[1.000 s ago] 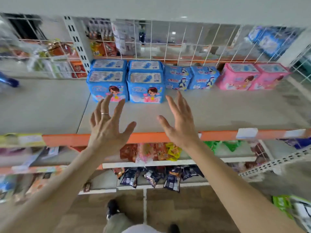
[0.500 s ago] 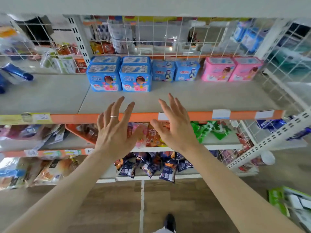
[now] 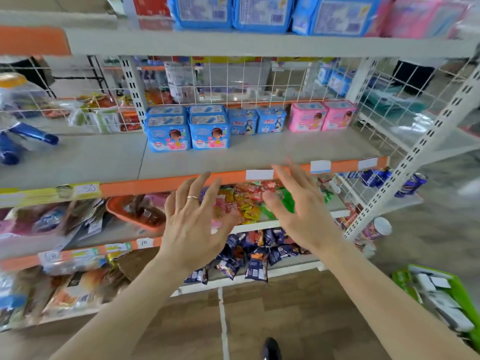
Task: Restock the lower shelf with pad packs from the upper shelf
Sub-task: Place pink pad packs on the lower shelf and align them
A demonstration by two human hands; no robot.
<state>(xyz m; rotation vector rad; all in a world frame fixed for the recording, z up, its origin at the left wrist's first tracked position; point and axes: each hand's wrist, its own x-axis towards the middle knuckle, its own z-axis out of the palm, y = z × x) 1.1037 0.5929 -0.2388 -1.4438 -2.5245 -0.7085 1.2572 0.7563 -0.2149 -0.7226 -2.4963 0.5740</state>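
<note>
The upper shelf (image 3: 259, 44) carries blue pad packs (image 3: 262, 13) and a pink pad pack (image 3: 420, 16) along the top of the view. On the lower shelf (image 3: 259, 154) stand two stacks of blue pad packs (image 3: 187, 128), two smaller blue packs (image 3: 257, 120) and two pink packs (image 3: 322, 115) at the back. My left hand (image 3: 194, 224) and my right hand (image 3: 301, 206) hover in front of the lower shelf's orange edge, fingers spread, holding nothing.
Candy bags (image 3: 246, 203) and an orange tray (image 3: 135, 211) fill the shelf below. Dark snack packs (image 3: 254, 255) lie lower still. A white perforated upright (image 3: 415, 152) slants at the right. A green box (image 3: 441, 302) sits on the floor at right.
The view has tilted up, bringing the upper shelf and its packs into sight. Both hands have drawn back from the lower shelf toward its front edge, still empty.
</note>
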